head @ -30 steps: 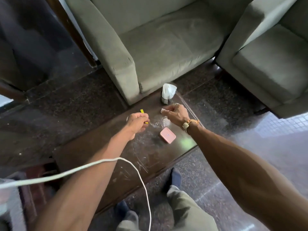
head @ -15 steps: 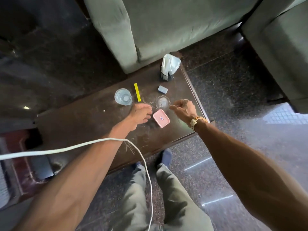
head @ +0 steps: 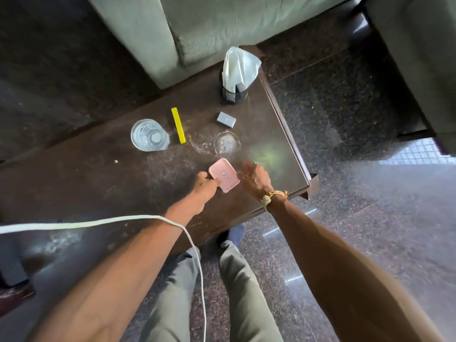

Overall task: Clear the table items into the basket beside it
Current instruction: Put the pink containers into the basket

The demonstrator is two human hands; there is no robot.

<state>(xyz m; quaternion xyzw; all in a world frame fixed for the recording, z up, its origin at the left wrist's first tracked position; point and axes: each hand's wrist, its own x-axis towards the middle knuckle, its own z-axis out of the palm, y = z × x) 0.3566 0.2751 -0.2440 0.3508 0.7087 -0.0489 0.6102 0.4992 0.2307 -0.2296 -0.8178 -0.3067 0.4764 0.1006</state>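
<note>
Fingers of the left hand [head: 206,185] pinch one edge of the flat pink plastic box [head: 224,174], apparently to lift it. The right hand [head: 254,177] meets the opposite edge, but its grip is too blurred to tell.

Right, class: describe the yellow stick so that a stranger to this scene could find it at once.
Start at the dark table before the sofa. The stick lies flat just right of the glass. It alone is long, thin and bright yellow.
</note>
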